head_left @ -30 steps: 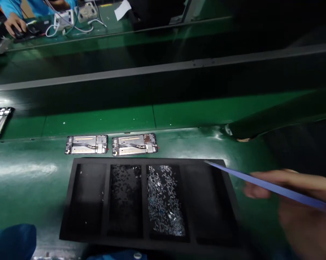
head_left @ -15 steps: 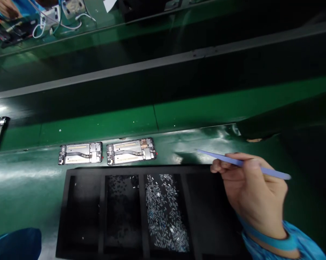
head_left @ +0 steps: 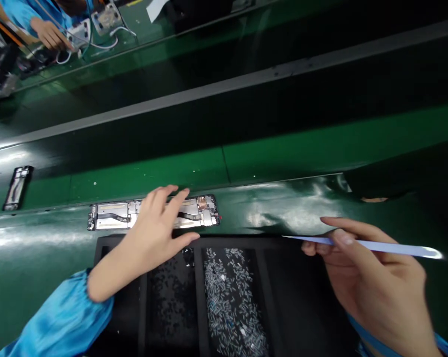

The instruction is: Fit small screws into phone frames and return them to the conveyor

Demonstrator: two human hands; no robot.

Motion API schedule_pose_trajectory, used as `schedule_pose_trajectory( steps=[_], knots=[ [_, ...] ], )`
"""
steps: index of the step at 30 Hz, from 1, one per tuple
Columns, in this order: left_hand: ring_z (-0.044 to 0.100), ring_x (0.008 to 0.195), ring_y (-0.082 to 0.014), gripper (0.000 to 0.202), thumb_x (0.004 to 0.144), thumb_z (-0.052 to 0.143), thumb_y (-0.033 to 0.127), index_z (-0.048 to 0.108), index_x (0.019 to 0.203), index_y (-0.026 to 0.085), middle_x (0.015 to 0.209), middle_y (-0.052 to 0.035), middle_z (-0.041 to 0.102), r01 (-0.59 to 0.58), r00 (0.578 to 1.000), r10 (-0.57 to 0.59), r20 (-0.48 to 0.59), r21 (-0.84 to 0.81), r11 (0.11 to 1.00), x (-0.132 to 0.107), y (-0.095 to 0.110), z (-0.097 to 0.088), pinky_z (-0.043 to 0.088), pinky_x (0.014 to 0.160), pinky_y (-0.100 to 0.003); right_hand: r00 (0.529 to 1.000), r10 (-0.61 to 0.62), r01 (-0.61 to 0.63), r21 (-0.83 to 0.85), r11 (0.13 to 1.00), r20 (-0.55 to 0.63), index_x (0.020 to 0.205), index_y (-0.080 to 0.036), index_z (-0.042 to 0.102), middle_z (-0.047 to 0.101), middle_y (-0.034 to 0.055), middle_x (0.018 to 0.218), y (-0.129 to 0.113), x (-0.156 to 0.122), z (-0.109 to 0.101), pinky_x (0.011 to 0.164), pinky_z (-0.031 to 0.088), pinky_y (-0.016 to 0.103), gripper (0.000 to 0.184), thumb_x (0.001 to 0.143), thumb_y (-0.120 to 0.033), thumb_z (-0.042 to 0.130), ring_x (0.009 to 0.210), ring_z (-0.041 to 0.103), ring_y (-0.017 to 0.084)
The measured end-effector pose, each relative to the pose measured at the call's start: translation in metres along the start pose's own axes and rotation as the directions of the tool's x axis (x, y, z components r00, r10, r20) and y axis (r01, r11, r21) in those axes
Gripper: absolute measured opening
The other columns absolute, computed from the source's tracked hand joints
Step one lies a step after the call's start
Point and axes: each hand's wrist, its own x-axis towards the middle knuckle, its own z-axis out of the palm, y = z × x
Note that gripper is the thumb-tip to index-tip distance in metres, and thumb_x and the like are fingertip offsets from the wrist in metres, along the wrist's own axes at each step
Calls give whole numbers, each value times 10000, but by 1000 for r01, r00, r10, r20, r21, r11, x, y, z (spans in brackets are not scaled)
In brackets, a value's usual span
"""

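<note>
A: Where are the phone frames (head_left: 197, 210)?
B: On the green belt (head_left: 41, 233), just beyond the black tray (head_left: 197, 297), long axis running left to right. The left hand (head_left: 153, 233) is nearer, right over them.
A: Its fingers (head_left: 175, 198)?
B: Spread wide, gripping nothing; I can't tell whether they touch the frames.
A: And the right hand (head_left: 372, 282)?
B: Well to the right, pinching blue tweezers (head_left: 376, 245) near the tray's far edge.

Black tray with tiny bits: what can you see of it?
The black tray is flat and matte, maybe foam, with raised dividers forming compartments. It lies on the green bench. One compartment holds tiny dark pieces, the next many tiny silvery ones. The left forearm crosses above its left end, but I cannot tell whether it touches.
</note>
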Motion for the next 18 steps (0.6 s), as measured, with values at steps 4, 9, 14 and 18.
schedule_pose_trajectory(
  steps=[4,9,14,18],
  knots=[
    [530,1270,-417,725,961,694,469,434,1503,62,1377,-240,538,-7,983,-6,182,71,997,14,-3,7,470,1044,-601,997,-50,48,38,998,51,780,-210,798,721,46,672,2,0,0,548,617,320,316,659,-468,935,558,709,204],
    [491,1351,-411,677,877,799,499,542,1389,137,1423,-217,514,-95,963,82,258,39,995,24,-12,5,438,1079,-552,993,-80,72,89,993,89,739,-194,762,702,30,647,7,-2,-2,585,614,308,319,696,-472,912,589,711,190],
    [656,1131,-337,655,777,878,505,530,1216,165,1251,-151,633,-43,981,35,193,40,998,27,-5,3,523,937,-425,982,-87,76,73,994,168,802,-174,754,723,45,674,10,-5,-4,627,617,316,373,719,-509,895,636,724,194],
    [730,953,-288,384,949,728,369,497,1193,182,1026,-83,722,-37,989,28,142,65,997,23,12,5,523,804,-344,968,-117,104,70,992,221,839,-173,746,727,44,693,14,-6,-5,625,623,332,439,714,-573,876,648,727,199]
  ],
)
